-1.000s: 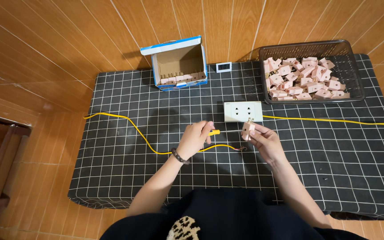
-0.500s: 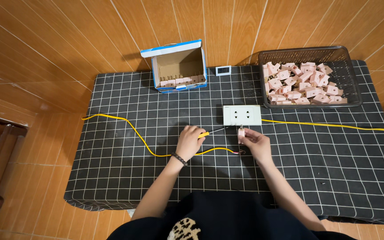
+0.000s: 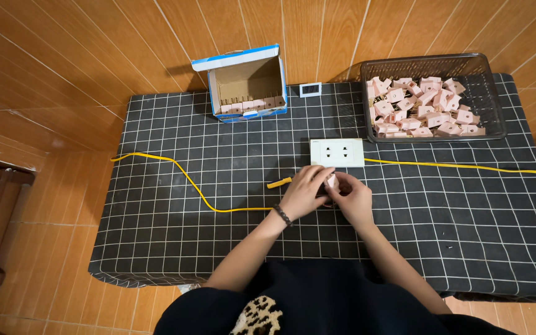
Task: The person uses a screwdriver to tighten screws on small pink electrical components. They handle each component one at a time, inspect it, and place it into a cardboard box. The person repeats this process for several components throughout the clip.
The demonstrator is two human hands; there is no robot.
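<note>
My left hand (image 3: pixel 302 195) and my right hand (image 3: pixel 355 200) meet on the black checked cloth, just below a white double socket plate (image 3: pixel 336 152). A yellow-handled tool (image 3: pixel 278 182) sticks out to the left of my left hand, which grips it. My right hand pinches a small pale pink plug (image 3: pixel 330 180), and my left fingers touch it too. The tool's tip is hidden between the hands. A yellow cable (image 3: pixel 193 189) runs from the left edge to my hands, and another stretch of the yellow cable (image 3: pixel 454 165) leaves the socket plate to the right.
A black wire basket (image 3: pixel 494 99) filled with several pink plugs stands at the back right. An open blue and white cardboard box (image 3: pixel 246 84) with more plugs sits at the back centre, beside a small digital display (image 3: pixel 310 89). The low table (image 3: pixel 156 248) stands on wood flooring.
My right hand has moved left with the pink plug and now meets my left hand. Before, the two hands were apart below the socket plate.
</note>
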